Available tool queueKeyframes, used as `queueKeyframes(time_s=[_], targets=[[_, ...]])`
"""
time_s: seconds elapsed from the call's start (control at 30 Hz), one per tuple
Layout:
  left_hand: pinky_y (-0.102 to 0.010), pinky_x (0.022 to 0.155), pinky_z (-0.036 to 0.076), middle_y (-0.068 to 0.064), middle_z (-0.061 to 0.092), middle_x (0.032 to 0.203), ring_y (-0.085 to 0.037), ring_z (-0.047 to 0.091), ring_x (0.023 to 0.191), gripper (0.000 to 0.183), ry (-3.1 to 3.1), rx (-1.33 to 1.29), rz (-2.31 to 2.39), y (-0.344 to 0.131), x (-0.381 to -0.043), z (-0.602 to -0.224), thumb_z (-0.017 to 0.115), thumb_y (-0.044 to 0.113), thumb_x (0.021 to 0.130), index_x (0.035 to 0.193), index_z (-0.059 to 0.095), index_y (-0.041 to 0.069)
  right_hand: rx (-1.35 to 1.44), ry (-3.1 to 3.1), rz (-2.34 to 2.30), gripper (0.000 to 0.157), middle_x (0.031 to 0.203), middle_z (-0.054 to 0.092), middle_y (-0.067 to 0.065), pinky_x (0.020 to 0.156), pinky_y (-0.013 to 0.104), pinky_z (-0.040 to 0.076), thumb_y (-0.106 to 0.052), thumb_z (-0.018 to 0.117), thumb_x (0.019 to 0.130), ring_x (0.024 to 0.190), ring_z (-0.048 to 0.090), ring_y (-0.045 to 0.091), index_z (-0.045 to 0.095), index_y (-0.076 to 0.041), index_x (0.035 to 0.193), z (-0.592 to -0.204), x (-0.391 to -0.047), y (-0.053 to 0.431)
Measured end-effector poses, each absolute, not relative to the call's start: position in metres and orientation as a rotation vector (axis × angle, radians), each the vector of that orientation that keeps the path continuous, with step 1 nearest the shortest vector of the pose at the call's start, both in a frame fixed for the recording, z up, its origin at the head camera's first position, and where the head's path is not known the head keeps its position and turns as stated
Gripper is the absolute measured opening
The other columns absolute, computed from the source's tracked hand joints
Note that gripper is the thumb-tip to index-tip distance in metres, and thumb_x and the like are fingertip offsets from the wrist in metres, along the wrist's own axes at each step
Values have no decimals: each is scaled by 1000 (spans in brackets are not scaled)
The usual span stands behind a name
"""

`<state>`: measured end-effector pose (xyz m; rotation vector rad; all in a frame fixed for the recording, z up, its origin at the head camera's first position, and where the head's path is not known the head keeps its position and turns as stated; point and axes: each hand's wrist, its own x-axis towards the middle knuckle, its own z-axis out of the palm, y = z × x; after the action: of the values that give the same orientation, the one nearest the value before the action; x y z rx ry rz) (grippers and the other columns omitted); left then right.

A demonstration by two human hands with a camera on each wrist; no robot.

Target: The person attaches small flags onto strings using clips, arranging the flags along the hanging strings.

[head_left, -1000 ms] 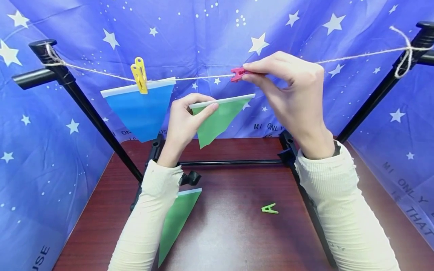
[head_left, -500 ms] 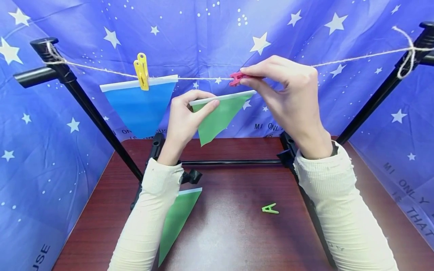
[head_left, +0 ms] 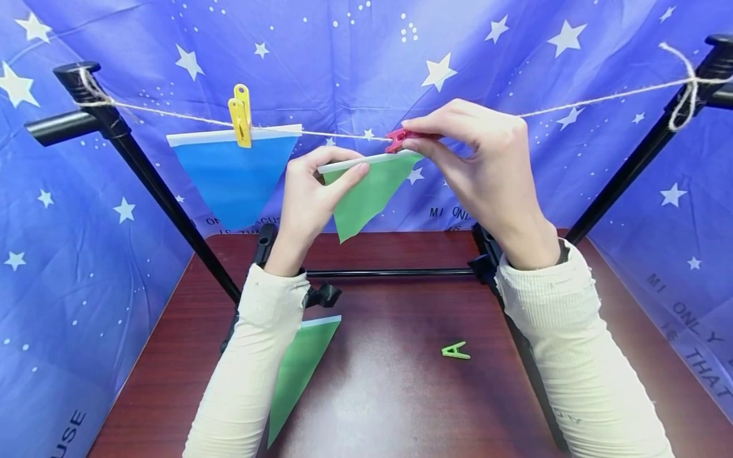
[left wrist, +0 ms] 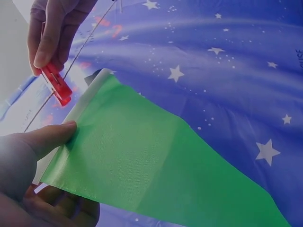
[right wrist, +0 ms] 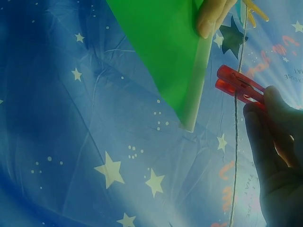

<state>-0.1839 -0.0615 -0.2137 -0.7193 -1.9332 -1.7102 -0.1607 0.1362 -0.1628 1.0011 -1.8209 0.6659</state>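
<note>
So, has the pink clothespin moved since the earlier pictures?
Yes: in the head view, the pink clothespin sits lower and slightly further left, judged against the white star above it.

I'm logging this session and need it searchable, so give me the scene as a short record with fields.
Left hand: pinches green pennant by its white edge
Right hand: pinches red clothespin at the string
Green pennant clipped: not yet
Hung on string: blue pennant, held by yellow clothespin
On the table: green clothespin; second green pennant, partly hidden by left sleeve
</note>
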Motion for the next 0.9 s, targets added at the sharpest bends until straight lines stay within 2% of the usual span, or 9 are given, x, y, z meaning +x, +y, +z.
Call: queueKeyframes(time_s=[0.37, 0.73, 0.9], targets=[[-26, 59, 47, -13, 66, 87, -17, 60, 73, 16, -1874, -745, -1720, -59, -181, -209, 70, 4, 80, 91, 68, -7, 1005, -1838, 670, 16, 84, 70, 4, 64, 16, 40, -11, 69, 80, 76, 60, 4, 73, -5, 94, -165, -162, 136], [-29, 66, 49, -13, 66, 92, -17, 60, 87, 17, -1839, -760, -1729, -56, -178, -204, 70, 3, 80, 92, 68, -9, 1007, -1851, 654, 16, 84, 70, 4, 66, 16, 41, -11, 69, 81, 77, 61, 5, 73, -4, 95, -164, -161, 137], [-29, 66, 50, -13, 66, 90, -17, 63, 81, 18, -1848, -753, -1732, -55, -177, -202, 70, 4, 80, 93, 68, -8, 1005, -1904, 634, 20, 85, 69, 5, 66, 16, 41, -14, 70, 80, 76, 60, 8, 71, -3, 97, -164, -160, 138]])
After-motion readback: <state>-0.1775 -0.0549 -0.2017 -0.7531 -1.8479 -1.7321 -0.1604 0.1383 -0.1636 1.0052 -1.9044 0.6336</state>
